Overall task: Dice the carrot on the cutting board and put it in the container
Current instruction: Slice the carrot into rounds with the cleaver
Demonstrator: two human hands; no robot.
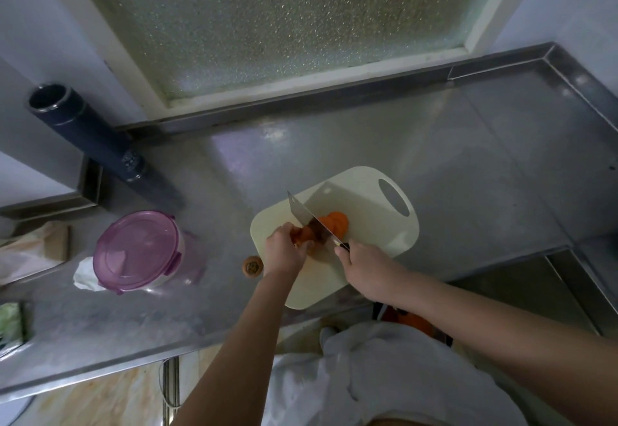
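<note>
Carrot (302, 235) on the cream cutting board (368, 225), near the middle of the steel counter (468, 158), partly sliced. Far left: dark tube (87, 131) standing at the back of the counter. Next along, round container (138, 250) with purple clip lid closed, well apart from the board, crumpled white tissue (85, 273) against its left side. Cut-off carrot top (252, 267) on the counter just beside the board's left edge. Left hand (284, 250) curled over the uncut piece, gripping it against the board. Cleaver (304, 216) edge down across the carrot, just right of those fingers. Fanned orange slices (336, 223) lying right of the blade. Right hand (363, 263) wrapped tight round the dark cleaver handle.
</note>
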